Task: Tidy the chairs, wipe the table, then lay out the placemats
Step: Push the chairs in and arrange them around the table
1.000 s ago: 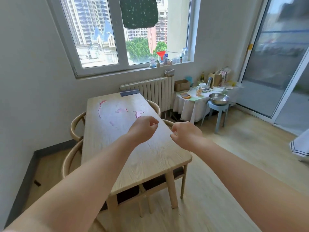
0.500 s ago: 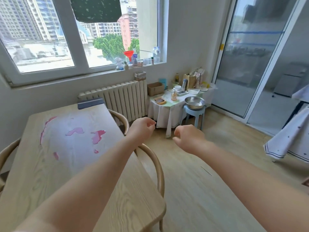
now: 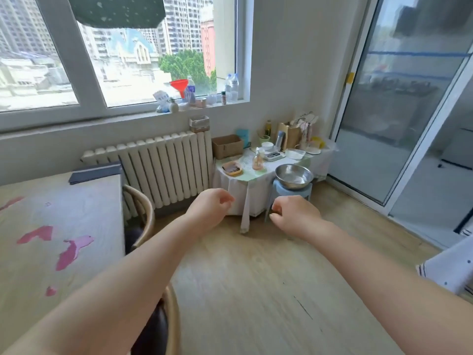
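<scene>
Out over the bare floor, between the table and the cluttered side stand, both my hands hang in the air with nothing in them. The left hand [image 3: 210, 210] is loosely curled, fingers folded in toward the palm without closing on anything; the right hand [image 3: 291, 213] is the same, a slack half-fist. I judge they are held out like this simply because I am walking, not reaching.

The table [image 3: 51, 226] sits at my left, and its top carries pink smears [image 3: 73, 249] that the wiping step has to deal with. A dark, flat folded stack [image 3: 96, 172] lies at its far corner by the radiator [image 3: 163, 167]; those could be the placemats, kept out of the mess, though I cannot be sure. Two chairs [image 3: 142, 213] stand along the table's near side, backs close against the edge, so the tidying looks done on this side at least.

Ahead, a steel bowl [image 3: 294, 176] rests on a small blue stool [image 3: 275, 193] just beside the draped side stand [image 3: 245, 180]. I see no cloth in either hand, so my guess is that I am heading that way to fetch something to wipe with.
</scene>
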